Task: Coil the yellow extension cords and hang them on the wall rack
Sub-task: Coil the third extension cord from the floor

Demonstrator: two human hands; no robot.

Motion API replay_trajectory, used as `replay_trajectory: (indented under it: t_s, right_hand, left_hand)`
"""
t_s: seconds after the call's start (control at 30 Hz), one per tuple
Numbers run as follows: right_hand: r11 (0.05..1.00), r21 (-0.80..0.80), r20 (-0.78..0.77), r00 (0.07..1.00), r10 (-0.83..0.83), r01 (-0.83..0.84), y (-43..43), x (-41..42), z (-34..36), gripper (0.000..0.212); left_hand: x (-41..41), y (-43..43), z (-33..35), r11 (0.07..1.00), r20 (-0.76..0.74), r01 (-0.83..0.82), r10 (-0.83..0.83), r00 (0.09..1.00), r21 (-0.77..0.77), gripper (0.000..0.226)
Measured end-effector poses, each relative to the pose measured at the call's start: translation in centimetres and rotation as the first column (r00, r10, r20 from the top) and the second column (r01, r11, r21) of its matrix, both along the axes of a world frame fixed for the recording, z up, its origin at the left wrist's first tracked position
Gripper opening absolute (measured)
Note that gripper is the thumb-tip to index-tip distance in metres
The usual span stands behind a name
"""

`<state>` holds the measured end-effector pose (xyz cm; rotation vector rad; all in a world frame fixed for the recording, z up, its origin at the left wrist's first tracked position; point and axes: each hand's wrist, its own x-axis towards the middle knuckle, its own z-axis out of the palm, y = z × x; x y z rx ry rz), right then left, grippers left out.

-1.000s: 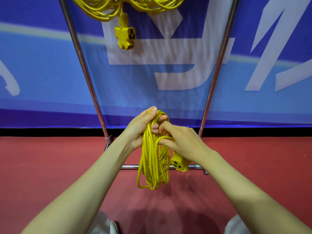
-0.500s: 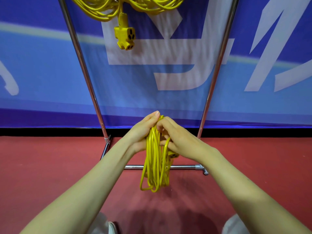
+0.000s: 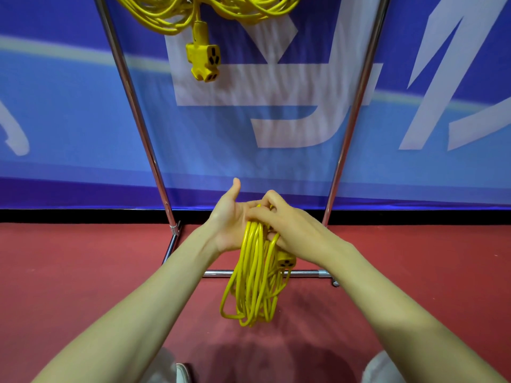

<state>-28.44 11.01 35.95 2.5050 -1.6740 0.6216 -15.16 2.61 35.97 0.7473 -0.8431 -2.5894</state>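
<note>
My right grip (image 3: 293, 228) is curled tight round the top of the coiled cord (image 3: 253, 277), and it pinches the loops together. My left grip (image 3: 228, 222) is just beside it, touching the loops, with the palm showing and the thumb sticking straight up. Its fingers are hidden behind the right one, so I cannot tell if they hold the cord or not. The coil hangs down in long loops over the red floor (image 3: 83, 272), near the low bar (image 3: 304, 273) of the rack (image 3: 138, 111). The plug end (image 3: 286, 262) dangles loose under my right grip. Far up at the top, another cord (image 3: 171, 15) already hangs on the rack, with its socket block (image 3: 203, 60) hanging below it. I think the coil is about done and needs lifting up to the rack next. Here is what could go wrong. The loops are not tied, so if one grip lets go too soon they could slide apart and drop. The loose plug end could swing and catch on a pole. The new coil could also get tangled in the hung cord if I push it in too close.
</note>
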Motion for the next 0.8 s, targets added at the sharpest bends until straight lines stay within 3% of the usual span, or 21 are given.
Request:
replay_trajectory:
  t_s: [0.23, 0.43, 0.63, 0.8]
  right_hand:
    - [0.968, -0.25, -0.165, 0.985, -0.05, 0.007, 0.0, 0.0, -0.1, 0.043]
    - [0.955, -0.263, -0.223, 0.972, 0.08, -0.139, -0.5, -0.7, -0.6, 0.024]
    - [0.979, -0.105, -0.179, 0.971, 0.157, -0.177, -0.2, -0.1, -1.0, 0.015]
    - [0.998, -0.045, -0.052, 0.998, 0.03, -0.032, 0.3, -1.2, -0.3, 0.023]
  left_hand:
    - [0.2, 0.2, -0.4, 0.994, -0.045, 0.046, -0.042, 0.998, 0.1, 0.104]
    - [0.0, 0.5, -0.3, 0.993, -0.028, 0.016, -0.013, 1.0, 0.118, 0.108]
    - [-0.5, 0.9, -0.3, 0.98, 0.287, 0.144, -0.1, 0.953, -0.136, 0.096]
    - [0.2, -0.5, -1.7, 0.911, 0.413, 0.264, -0.118, 0.903, -0.318, 0.102]
